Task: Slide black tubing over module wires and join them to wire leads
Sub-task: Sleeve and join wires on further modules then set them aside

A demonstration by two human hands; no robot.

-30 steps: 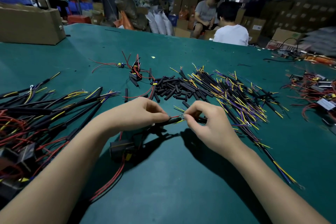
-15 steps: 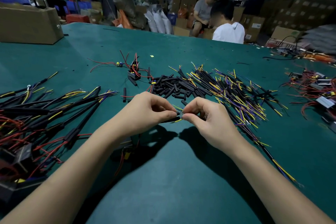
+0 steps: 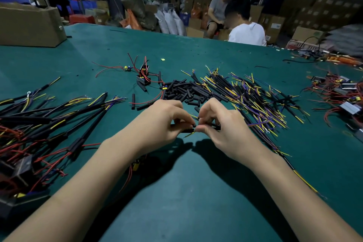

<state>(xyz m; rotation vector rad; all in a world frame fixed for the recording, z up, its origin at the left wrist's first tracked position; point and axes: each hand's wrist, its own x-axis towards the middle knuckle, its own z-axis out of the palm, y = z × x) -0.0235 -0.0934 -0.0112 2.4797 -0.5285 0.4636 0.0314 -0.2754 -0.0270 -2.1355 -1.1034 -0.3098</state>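
Observation:
My left hand (image 3: 163, 122) pinches short pieces of black tubing (image 3: 186, 129) over the module wires, held above the green table. My right hand (image 3: 220, 125) pinches the black wire lead (image 3: 215, 126), fingertips nearly touching those of the left hand. A yellow wire tip (image 3: 189, 134) pokes out below the joint. The module (image 3: 137, 163) hangs under my left wrist, mostly hidden, with red wires trailing. Behind the hands lie a heap of cut black tubing (image 3: 184, 92) and a spread of wire leads (image 3: 251, 100) with yellow and purple ends.
Joined assemblies (image 3: 39, 124) are piled at the left. Loose modules (image 3: 144, 78) sit at mid-table, more modules with red wires (image 3: 339, 96) at the right. A cardboard box (image 3: 29, 25) stands far left. Two people (image 3: 241, 23) sit beyond the table's far edge.
The hands have risen and drawn closer until the fingertips meet. The module, lying on the table near my left wrist a second ago, now hangs lifted beneath it.

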